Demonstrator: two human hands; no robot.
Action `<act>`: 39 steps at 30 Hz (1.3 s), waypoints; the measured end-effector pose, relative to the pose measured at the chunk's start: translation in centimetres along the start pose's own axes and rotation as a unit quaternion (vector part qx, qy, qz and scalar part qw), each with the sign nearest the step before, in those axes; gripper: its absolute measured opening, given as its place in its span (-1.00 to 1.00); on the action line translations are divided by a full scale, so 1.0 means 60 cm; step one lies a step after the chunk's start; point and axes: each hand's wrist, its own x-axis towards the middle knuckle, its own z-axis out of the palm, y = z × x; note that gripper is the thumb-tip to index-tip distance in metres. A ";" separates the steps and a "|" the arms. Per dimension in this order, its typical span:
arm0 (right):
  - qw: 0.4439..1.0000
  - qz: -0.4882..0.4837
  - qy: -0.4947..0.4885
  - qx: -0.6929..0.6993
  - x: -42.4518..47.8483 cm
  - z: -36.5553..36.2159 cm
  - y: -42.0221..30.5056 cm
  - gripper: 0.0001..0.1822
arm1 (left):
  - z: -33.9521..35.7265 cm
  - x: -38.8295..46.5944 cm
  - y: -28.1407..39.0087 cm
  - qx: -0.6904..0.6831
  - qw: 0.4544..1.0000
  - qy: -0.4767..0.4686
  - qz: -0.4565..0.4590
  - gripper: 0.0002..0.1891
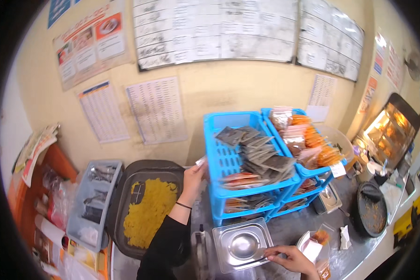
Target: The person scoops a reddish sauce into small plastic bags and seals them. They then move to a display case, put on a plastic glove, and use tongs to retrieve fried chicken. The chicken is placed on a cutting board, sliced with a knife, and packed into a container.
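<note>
My left hand reaches beside the left wall of a blue plastic basket rack. Its fingertips pinch a small, pale, shiny thing, too blurred to name. My right hand is at the right edge of a stainless steel pan lid, fingers bent together. Whether those fingers grip the lid or something thin over it is hard to tell. Dark flat sachets and a row of reddish sachets lie in the rack's top basket. Left of my forearm, yellow rice fills much of a dark, deep pan.
A second blue rack holds orange sachets and clear bags. Further right are a black bowl and a small steel container. A grey cutlery tray stands left. Near my right hand is a plate with plastic bags.
</note>
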 end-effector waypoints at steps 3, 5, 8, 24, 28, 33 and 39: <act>1.000 -0.003 0.017 0.006 -0.030 -0.014 0.035 -0.75 | -0.020 0.020 -0.050 -0.007 0.998 -0.068 -0.012 -0.77; 0.999 -0.001 0.017 0.029 -0.050 -0.021 0.065 -0.75 | -0.045 0.020 -0.075 -0.143 0.976 -0.165 -0.013 -0.75; 0.997 0.027 0.018 0.066 -0.073 -0.032 0.092 -0.74 | -0.033 0.022 -0.085 -0.178 0.960 -0.214 -0.032 -0.75; 0.996 -0.006 0.090 -0.007 -0.164 -0.066 0.143 -0.67 | -0.013 -0.043 -0.017 0.118 0.968 -0.216 0.045 -0.71; 0.989 0.002 0.135 -0.056 -0.207 -0.076 0.151 -0.66 | 0.018 -0.048 -0.010 0.222 0.946 -0.213 0.106 -0.71; 0.962 0.069 0.201 -0.169 -0.279 -0.132 0.162 -0.69 | 0.016 -0.053 -0.015 0.352 0.887 -0.197 0.225 -0.69; 0.933 0.158 0.323 -0.036 -0.376 -0.243 0.294 -0.80 | 0.002 -0.150 0.026 0.379 0.912 -0.032 0.154 -0.63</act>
